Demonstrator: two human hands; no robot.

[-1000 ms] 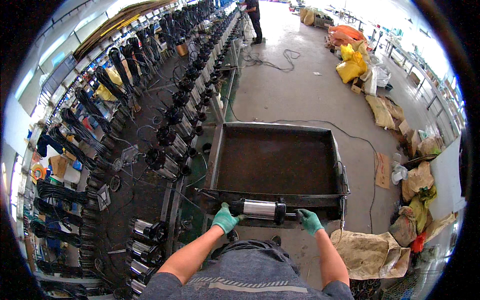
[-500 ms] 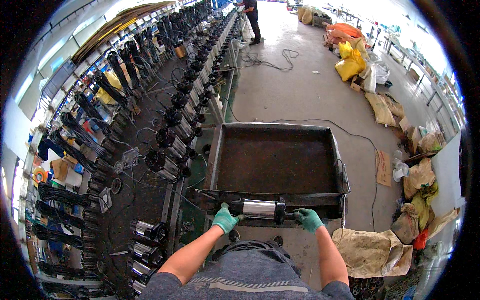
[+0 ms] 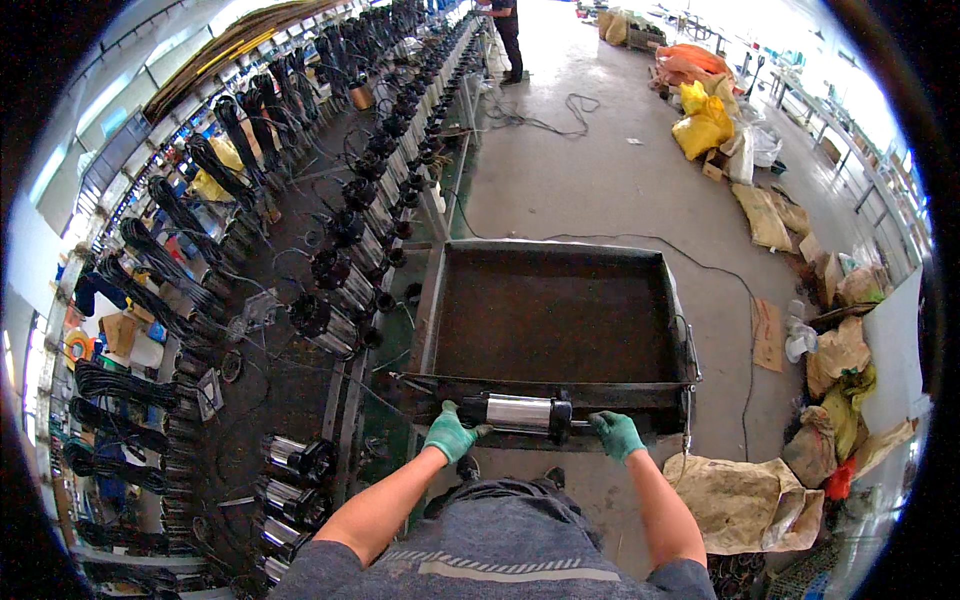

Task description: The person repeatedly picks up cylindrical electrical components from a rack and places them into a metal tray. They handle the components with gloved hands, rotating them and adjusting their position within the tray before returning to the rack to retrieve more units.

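Note:
A silver cylindrical pump motor (image 3: 518,412) with black ends lies crosswise at the near edge of a dark rectangular tank (image 3: 555,383). My left hand (image 3: 450,434), in a green glove, is closed round its black left end, thumb on top. A thin shaft (image 3: 580,424) sticks out of the right end. My gloved right hand (image 3: 617,434) has its fingers closed on the tip of this shaft, which they partly cover.
To the left, a dark bench (image 3: 270,400) bears long rows of similar motors (image 3: 325,322) and coiled black cables (image 3: 125,385). Sacks (image 3: 745,505) lie along the right side. A cable (image 3: 700,262) crosses the floor behind the tank. Far off, a person (image 3: 507,40) stands by the bench.
The view has shifted very slightly. Both hands keep their places on the motor and its shaft, and the motor lies almost where it was.

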